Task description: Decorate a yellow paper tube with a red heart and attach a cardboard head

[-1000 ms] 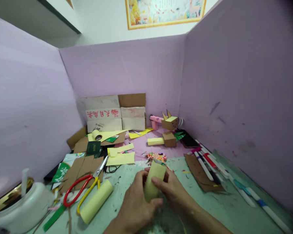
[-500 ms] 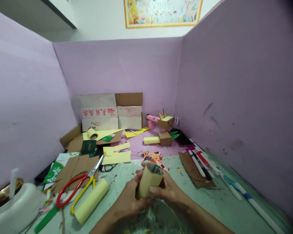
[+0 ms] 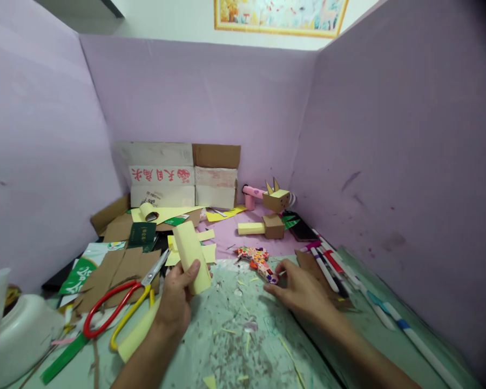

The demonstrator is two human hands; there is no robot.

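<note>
My left hand [image 3: 180, 294] grips a pale yellow paper tube [image 3: 191, 254], held tilted above the table with the thumb across its front. My right hand [image 3: 295, 283] has thumb and forefinger apart around the near end of a floral-patterned glue gun [image 3: 259, 262], which lies on the table. Whether the fingers touch it I cannot tell. A second yellow paper tube [image 3: 140, 332] lies partly hidden behind my left forearm. Beside it are large scissors [image 3: 135, 300] with red and yellow handles.
Cardboard pieces [image 3: 117, 275] and a white pot [image 3: 20, 340] occupy the left. Behind stand a folded carton [image 3: 162, 175], a small cardboard box with a yellow tube [image 3: 273, 227] and a pink gun-shaped object [image 3: 251, 193]. Markers [image 3: 328, 273] line the right. Paper scraps litter the table.
The yellow tube, earlier between both hands at front centre, has moved up and left in my left hand. My right hand has let go of it and moved right to the glue gun.
</note>
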